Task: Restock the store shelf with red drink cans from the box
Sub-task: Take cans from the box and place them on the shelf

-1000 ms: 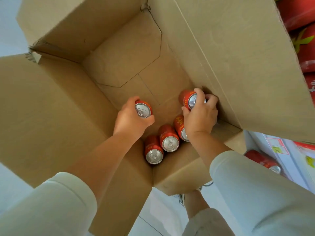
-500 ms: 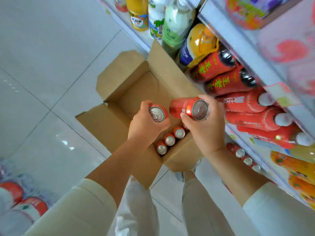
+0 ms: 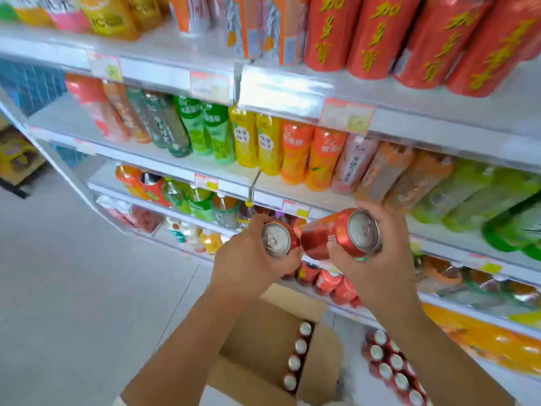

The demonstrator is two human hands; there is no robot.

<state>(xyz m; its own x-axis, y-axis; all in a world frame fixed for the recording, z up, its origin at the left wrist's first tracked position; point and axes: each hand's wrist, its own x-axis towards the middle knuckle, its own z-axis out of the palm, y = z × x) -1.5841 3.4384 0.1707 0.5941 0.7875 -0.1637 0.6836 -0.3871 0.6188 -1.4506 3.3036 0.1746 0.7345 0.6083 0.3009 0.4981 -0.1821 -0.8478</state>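
The left hand (image 3: 248,259) grips one red can (image 3: 278,240) and the right hand (image 3: 377,268) grips a second red can (image 3: 342,232), tilted, both above the cardboard box (image 3: 263,341) near the shelf (image 3: 164,162) front edge, likely staged for the low red-can row (image 3: 389,364).

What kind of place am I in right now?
Probably a grocery or convenience store: tiered shelves packed with bottled drinks, price tags along the shelf edges, and a cardboard box of red cans.
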